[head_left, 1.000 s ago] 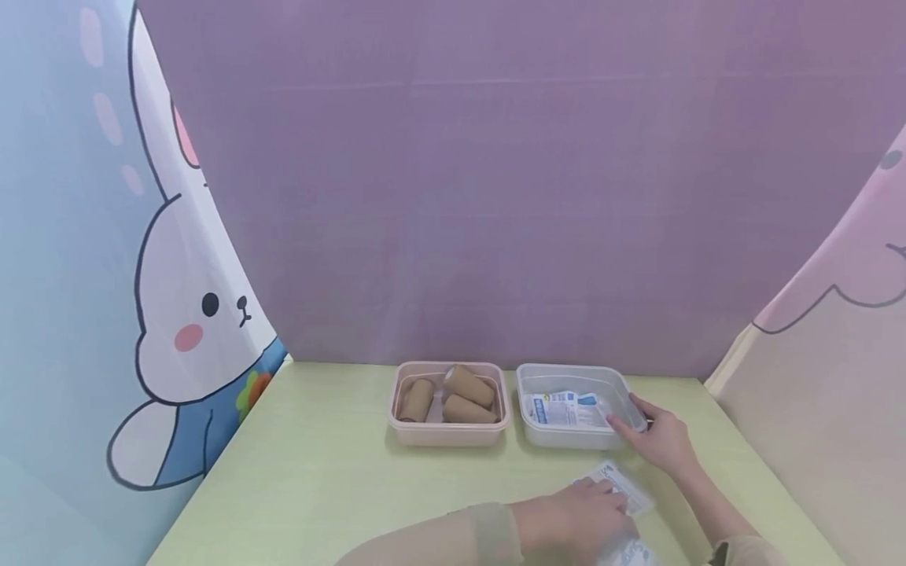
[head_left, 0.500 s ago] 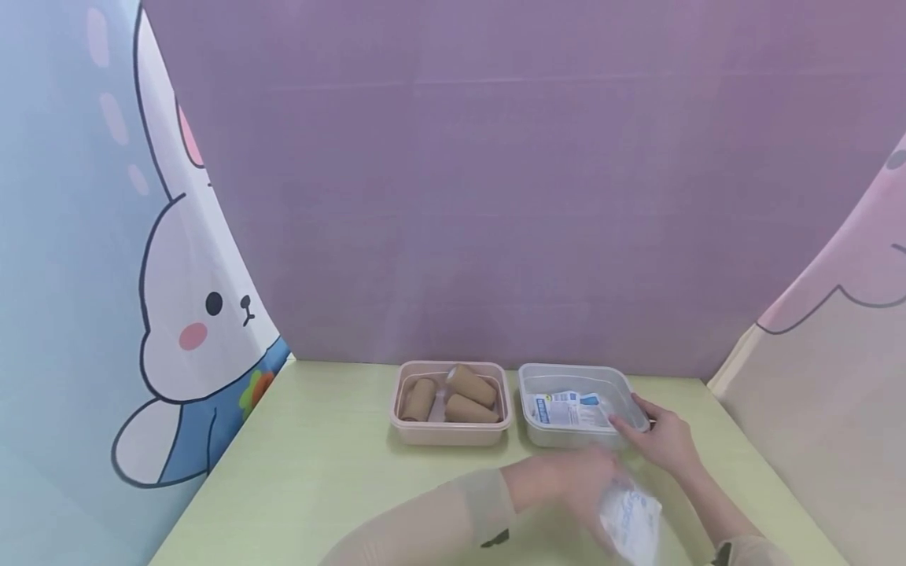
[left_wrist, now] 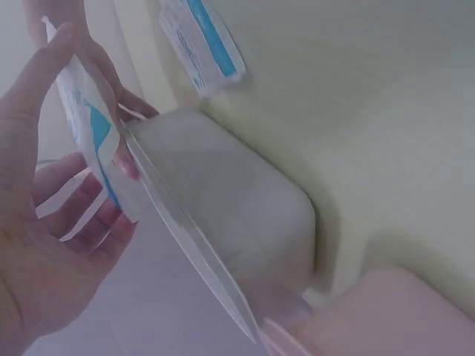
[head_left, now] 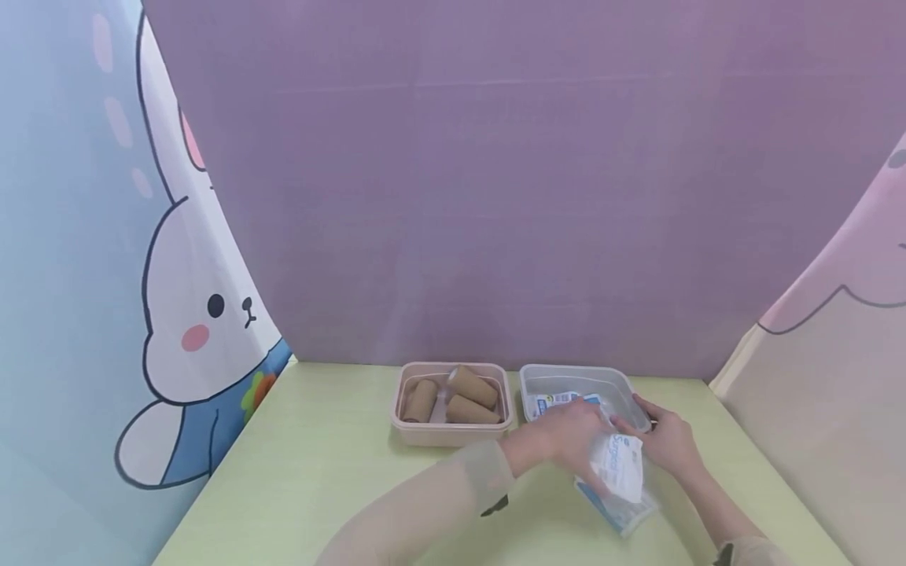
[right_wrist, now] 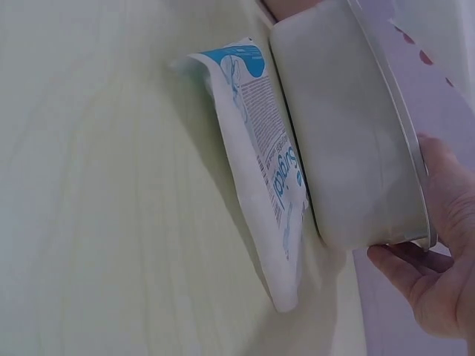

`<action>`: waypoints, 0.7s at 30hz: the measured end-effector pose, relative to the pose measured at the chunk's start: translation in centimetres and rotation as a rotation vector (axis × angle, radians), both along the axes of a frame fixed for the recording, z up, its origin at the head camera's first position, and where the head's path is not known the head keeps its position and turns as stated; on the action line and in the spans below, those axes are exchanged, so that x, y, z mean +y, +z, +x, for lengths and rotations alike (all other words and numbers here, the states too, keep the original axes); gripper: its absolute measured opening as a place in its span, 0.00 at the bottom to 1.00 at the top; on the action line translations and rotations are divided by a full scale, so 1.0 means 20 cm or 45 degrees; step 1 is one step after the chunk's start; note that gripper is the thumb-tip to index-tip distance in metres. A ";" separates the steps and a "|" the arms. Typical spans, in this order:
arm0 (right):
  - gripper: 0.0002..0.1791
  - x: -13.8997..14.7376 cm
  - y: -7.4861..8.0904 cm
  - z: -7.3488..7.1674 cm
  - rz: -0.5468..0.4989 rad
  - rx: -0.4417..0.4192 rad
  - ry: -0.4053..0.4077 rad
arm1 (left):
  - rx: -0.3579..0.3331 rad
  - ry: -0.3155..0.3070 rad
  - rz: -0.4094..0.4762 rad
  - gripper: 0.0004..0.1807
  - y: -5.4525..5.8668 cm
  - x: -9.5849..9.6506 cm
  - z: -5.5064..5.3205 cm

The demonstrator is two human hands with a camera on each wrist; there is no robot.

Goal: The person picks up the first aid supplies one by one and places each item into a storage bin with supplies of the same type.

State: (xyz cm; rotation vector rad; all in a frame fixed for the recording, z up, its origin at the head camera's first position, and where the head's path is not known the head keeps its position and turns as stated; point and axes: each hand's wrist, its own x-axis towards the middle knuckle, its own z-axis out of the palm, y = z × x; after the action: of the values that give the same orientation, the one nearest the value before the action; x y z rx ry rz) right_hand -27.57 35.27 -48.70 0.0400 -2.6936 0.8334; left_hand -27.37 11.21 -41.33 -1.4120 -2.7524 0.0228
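Observation:
My left hand (head_left: 576,440) holds a white soft packet (left_wrist: 89,122) with blue print, thumb on one face and fingers on the other, over the near rim of the white plastic box (right_wrist: 349,141). My right hand (head_left: 665,440) grips that box's right rim, thumb inside and fingers outside, as the right wrist view (right_wrist: 445,245) shows of the hand. Inside the box lie flat packets (head_left: 548,401), partly hidden by my left hand. A second packet (right_wrist: 260,148), printed "Surgical", lies on the table close to the box.
Left of the white box stands a pink plastic box (head_left: 453,434) holding several brown rolls (head_left: 470,387). Both boxes are near the back edge of the pale yellow-green table (head_left: 318,456). A purple cloth (head_left: 453,196) hangs behind, with printed cloth on both sides.
My left hand has lifted a packet from the table's front right and carried it up to the white box. My right hand stays on the box rim.

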 end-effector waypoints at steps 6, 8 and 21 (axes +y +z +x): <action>0.38 0.01 0.02 0.00 -0.018 -0.033 0.025 | 0.077 0.135 0.134 0.57 -0.01 0.01 -0.07; 0.39 0.01 0.02 0.00 -0.014 -0.034 0.032 | 0.086 0.158 0.164 0.56 -0.02 0.01 -0.09; 0.40 0.01 0.00 -0.01 -0.035 -0.053 0.030 | 0.182 0.261 0.287 0.55 -0.04 0.05 -0.16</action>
State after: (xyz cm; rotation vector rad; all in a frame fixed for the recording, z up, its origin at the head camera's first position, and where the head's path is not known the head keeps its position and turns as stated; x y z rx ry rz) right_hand -27.72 35.55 -48.68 0.0481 -2.7250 0.8879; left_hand -30.57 12.27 -42.06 -1.0293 -2.6692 -0.1668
